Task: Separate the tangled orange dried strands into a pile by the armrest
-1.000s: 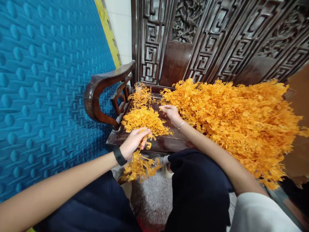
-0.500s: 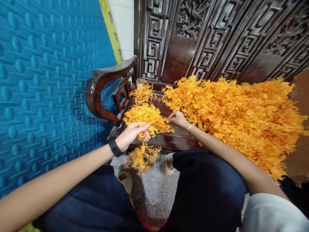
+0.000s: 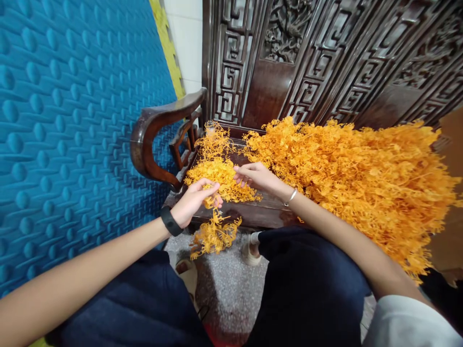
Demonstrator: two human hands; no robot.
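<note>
The bunch of orange, fern-like plastic sprigs (image 3: pixel 215 233) hangs from the left hand (image 3: pixel 193 202). It dangles just below the front edge of the dark polished wooden surface (image 3: pixel 260 212), above the speckled grey floor (image 3: pixel 231 289). The left grip pinches the bunch at its gathered stems, thumb against fingertips. The bunch looks feather-light and springy, with thin branches likely to snag on their neighbours, so the stem end seems a sounder hold than the frilly tips. The right hand (image 3: pixel 255 176) has its fingers loosely spread, holds nothing that shows, and touches the edge of a small loose pile of orange sprigs (image 3: pixel 217 173) on the surface. Just right of it lies a far larger orange heap (image 3: pixel 361 178). Behind rises a carved dark wooden backrest (image 3: pixel 289 62), with a curved armrest (image 3: pixel 159 120) on the left and a blue dimpled padded mat (image 3: pixel 72 120) beyond.
</note>
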